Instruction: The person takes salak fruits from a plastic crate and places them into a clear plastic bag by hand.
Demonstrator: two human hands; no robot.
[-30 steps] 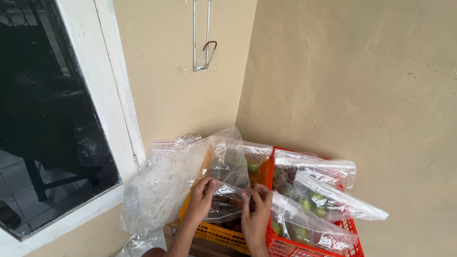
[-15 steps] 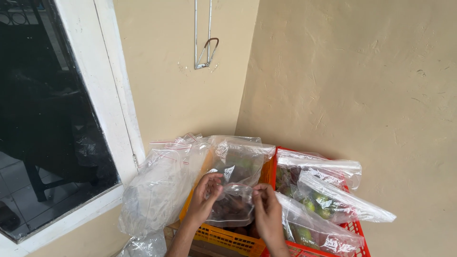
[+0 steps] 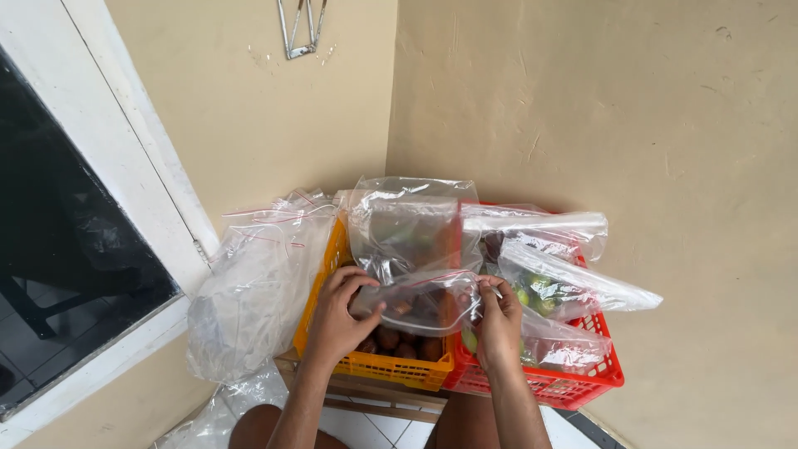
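Beige corner walls point(image 3: 582, 108) back two crates point(image 3: 399, 370) beside window point(image 3: 50, 216).

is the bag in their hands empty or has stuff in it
Not empty: brown pieces show through the clear zip bag, held by left hand and right hand over the orange crate.

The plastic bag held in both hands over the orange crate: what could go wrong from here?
1. The plastic bag hangs between the left hand and right hand, pinched only at its top edge; a loose grip may let it drop into the orange crate.
2. Its mouth looks open, so the brown fruit inside could spill.
3. The bagged green fruit juts past the red crate rim and might slide off if bumped.
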